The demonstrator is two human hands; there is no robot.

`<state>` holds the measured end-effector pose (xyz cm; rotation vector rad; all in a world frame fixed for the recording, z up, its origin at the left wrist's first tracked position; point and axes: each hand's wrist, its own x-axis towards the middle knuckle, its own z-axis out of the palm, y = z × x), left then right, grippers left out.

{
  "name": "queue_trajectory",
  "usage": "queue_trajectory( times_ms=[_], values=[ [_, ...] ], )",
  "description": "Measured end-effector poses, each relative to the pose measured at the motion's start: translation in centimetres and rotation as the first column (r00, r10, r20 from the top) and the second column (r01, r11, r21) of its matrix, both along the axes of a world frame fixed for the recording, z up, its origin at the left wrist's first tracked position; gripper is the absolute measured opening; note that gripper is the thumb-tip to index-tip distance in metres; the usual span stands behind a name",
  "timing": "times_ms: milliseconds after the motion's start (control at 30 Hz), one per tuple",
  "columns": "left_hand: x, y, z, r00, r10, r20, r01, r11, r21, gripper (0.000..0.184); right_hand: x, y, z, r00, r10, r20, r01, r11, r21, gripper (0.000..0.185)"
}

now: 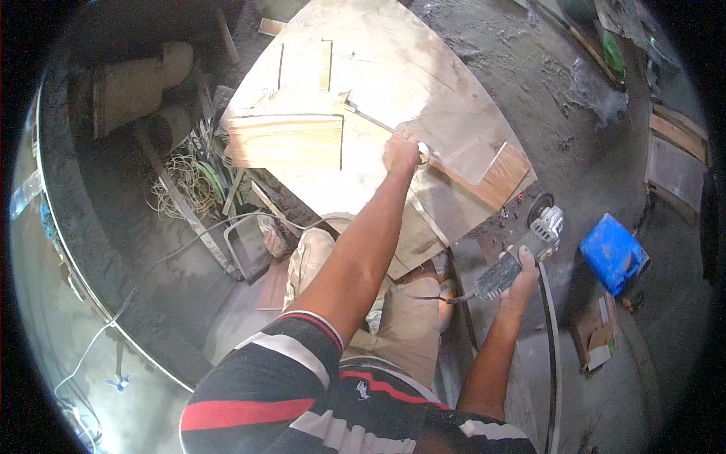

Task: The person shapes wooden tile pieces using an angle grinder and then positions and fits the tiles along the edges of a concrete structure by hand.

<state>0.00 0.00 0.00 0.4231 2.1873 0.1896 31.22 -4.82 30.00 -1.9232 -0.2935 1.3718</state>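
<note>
My left hand [401, 154] is closed at the middle of the pale board [446, 83], around something small and whitish beside a long thin strip [374, 121]. What exactly it grips is too small to tell. To the right, off the board's corner, my right hand [519, 277] is wrapped round the grey body of an angle grinder [510, 265], whose dark disc points up and away from me. Wood-grained tiles lie on the board, one [287, 141] at the left and another [503, 178] near the right corner.
A blue jerrycan [611, 253] stands right of the grinder. A cable [181, 248] crosses the left side, near tangled wire [185, 185] and a metal frame [253, 242]. A torn cardboard box [596, 333] lies at the lower right. Tile pieces [675, 170] lean at the far right.
</note>
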Motion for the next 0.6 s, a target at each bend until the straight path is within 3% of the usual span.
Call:
queue_trajectory(
  times_ms=[33,100,167,200,267,367,400,467,533,600],
  values=[
    [-0.1,-0.8,-3.0,0.992,0.095,0.087,-0.098,0.995,0.025,0.036,-0.2,-0.1,0.2,1.000,0.004,0.007,-0.004,1.000,-0.002,0.030],
    [1.4,-1.6,-0.5,0.963,0.191,0.191,-0.198,0.980,0.021,0.032,1.2,-0.8,1.3,0.999,0.009,0.034,-0.008,1.000,-0.021,0.029],
    [-0.9,1.5,9.8,0.857,0.332,0.394,-0.313,0.943,-0.113,0.014,1.1,-0.4,0.3,1.000,0.010,0.011,-0.010,1.000,-0.019,0.029],
    [-0.9,1.4,9.7,0.856,0.330,0.397,-0.317,0.943,-0.098,0.014,1.0,-0.1,0.6,1.000,0.014,0.009,-0.014,1.000,-0.004,0.029],
    [-0.7,0.0,8.4,0.707,0.318,0.632,-0.413,0.910,0.004,0.009,0.4,0.2,1.8,1.000,-0.003,0.027,0.004,0.999,-0.047,0.029],
    [-0.9,-1.8,11.3,0.669,0.292,0.683,-0.509,0.850,0.135,0.012,0.1,0.4,3.8,1.000,0.006,0.024,-0.005,0.999,-0.039,0.030],
    [-1.6,-1.9,15.9,0.740,0.246,0.626,-0.437,0.883,0.169,0.017,0.3,0.2,4.8,1.000,0.016,0.021,-0.015,1.000,-0.021,0.030],
    [-3.4,-4.3,20.9,0.753,0.261,0.604,-0.455,0.869,0.191,0.015,0.0,0.2,7.3,0.998,0.023,-0.050,-0.024,1.000,-0.018,0.029],
    [-6.7,-10.0,23.5,0.836,0.030,0.548,-0.237,0.920,0.310,0.028,-0.2,-0.2,9.3,0.994,0.051,-0.093,-0.050,0.999,0.008,0.029],
    [-10.8,-15.0,29.3,0.892,-0.027,0.452,-0.094,0.965,0.243,0.030,-1.2,-0.8,11.7,0.988,0.079,-0.132,-0.074,0.997,0.037,0.029]
  ],
)
